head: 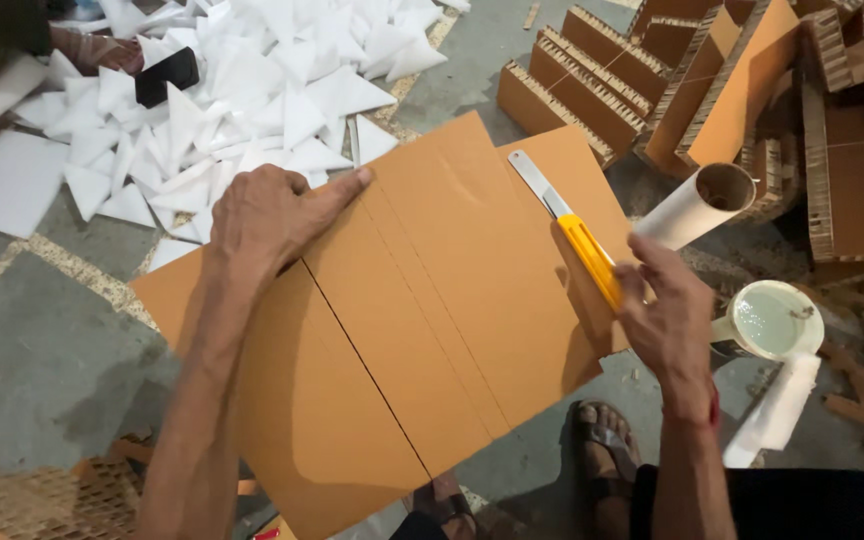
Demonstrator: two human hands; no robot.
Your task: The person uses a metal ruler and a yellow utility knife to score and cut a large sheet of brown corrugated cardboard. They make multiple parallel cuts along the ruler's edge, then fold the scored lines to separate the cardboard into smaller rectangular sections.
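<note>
A large brown cardboard sheet (432,300) lies on the floor, with a long straight cut line running diagonally through it. My left hand (267,215) presses flat on its upper left part, fingers spread toward the sheet's far edge. My right hand (667,315) grips the yellow handle of a utility knife (572,230) at the sheet's right edge. The knife's long metal blade points away from me and lies over the cardboard.
A heap of white triangular pieces (252,90) covers the floor at the back left. Honeycomb cardboard blocks (652,80) are stacked at the back right. A cardboard tube (697,205), a cup of whitish liquid (772,320) and my sandalled foot (602,450) are to the right.
</note>
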